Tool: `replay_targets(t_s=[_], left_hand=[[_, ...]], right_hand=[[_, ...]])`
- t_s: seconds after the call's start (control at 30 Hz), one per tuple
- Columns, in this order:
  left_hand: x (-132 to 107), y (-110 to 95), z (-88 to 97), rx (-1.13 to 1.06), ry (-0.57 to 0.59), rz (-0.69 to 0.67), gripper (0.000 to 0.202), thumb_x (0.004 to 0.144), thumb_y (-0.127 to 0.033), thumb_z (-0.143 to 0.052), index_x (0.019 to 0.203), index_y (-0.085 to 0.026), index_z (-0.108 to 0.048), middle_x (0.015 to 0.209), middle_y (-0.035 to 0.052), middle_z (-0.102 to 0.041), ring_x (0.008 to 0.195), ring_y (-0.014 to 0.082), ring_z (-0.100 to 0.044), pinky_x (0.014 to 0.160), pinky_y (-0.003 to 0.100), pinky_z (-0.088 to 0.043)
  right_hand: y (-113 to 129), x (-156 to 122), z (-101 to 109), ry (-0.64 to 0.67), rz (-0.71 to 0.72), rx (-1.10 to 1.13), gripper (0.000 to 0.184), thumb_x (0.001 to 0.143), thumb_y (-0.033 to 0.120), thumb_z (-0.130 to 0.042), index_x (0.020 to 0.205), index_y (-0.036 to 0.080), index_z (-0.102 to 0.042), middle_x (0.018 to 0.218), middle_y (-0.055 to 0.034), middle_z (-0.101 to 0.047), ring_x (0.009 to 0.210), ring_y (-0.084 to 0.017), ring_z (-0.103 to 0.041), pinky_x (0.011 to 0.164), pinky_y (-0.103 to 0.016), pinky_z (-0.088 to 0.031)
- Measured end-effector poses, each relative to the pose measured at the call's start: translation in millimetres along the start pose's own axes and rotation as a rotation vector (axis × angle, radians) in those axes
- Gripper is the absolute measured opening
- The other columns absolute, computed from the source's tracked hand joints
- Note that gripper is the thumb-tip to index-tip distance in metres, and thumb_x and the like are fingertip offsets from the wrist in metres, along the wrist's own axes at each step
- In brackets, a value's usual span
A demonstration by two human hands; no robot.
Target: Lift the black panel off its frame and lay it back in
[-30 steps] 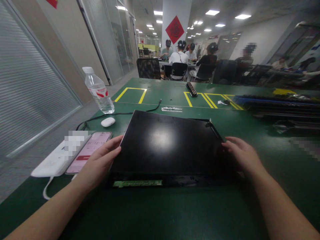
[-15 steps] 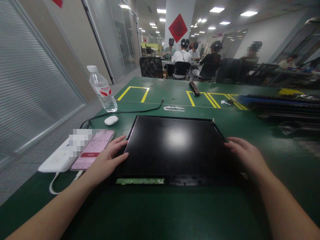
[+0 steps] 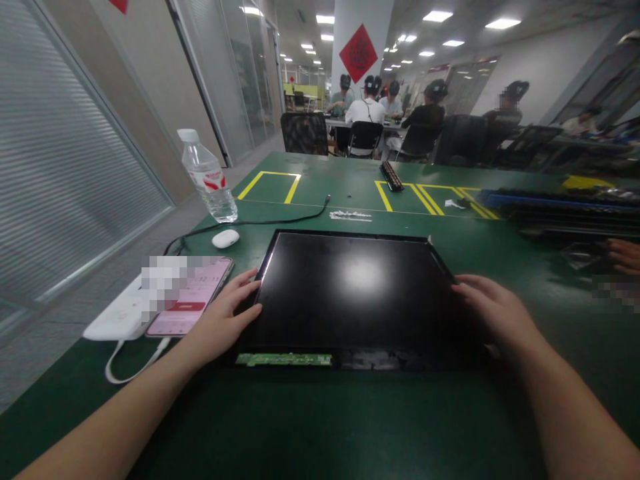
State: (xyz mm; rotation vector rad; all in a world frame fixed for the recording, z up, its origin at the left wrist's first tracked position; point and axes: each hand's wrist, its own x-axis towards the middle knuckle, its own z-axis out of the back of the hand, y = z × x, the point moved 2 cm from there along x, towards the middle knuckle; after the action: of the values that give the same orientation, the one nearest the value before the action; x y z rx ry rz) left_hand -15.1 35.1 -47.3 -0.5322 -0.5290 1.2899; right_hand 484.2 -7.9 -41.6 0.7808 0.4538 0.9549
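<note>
In the head view, a dark screen panel (image 3: 345, 293) lies flat in its black frame (image 3: 350, 234) on the green table (image 3: 325, 427), a green circuit strip (image 3: 284, 360) along the near edge. The person's left hand (image 3: 227, 315) is spread, thumb and fingertips at the left edge. The right hand (image 3: 493, 307) meets the right edge; whether it pinches is hard to tell in the shadow. Light, even pressure from both sides, fingertips off the glossy face, would likely serve best.
</note>
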Motion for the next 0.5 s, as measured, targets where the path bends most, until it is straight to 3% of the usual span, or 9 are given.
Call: replay_targets(t_s=[0.4,0.5], left_hand=[[-1.4,0.8,-1.6,0.064,0.018,-0.027,0.052,0.092,-0.045,-0.052,0.136,-0.021,-0.064,0.162,0.0106,-0.043,0.147,0.0364,-0.042,0.120,0.056,-0.035],[-2.8,-0.8,-3.3,0.017,0.000,-0.044,0.058,0.092,-0.046,-0.053,0.144,-0.022,-0.056,0.161,0.0119,-0.044,0.147,0.0351,-0.042,0.119,0.055,-0.037]], right_hand=[[6.1,-4.1,1.2,0.006,-0.009,-0.059,0.045,0.076,0.053,-0.064,0.108,0.023,-0.076,0.098,-0.0079,-0.078,0.093,-0.030,-0.070,0.084,-0.041,-0.051],[5.4,-4.4,1.1,-0.009,0.012,-0.082,0.044,0.077,0.053,-0.065,0.108,0.024,-0.076,0.099,-0.0076,-0.078,0.096,-0.030,-0.071,0.086,-0.041,-0.051]])
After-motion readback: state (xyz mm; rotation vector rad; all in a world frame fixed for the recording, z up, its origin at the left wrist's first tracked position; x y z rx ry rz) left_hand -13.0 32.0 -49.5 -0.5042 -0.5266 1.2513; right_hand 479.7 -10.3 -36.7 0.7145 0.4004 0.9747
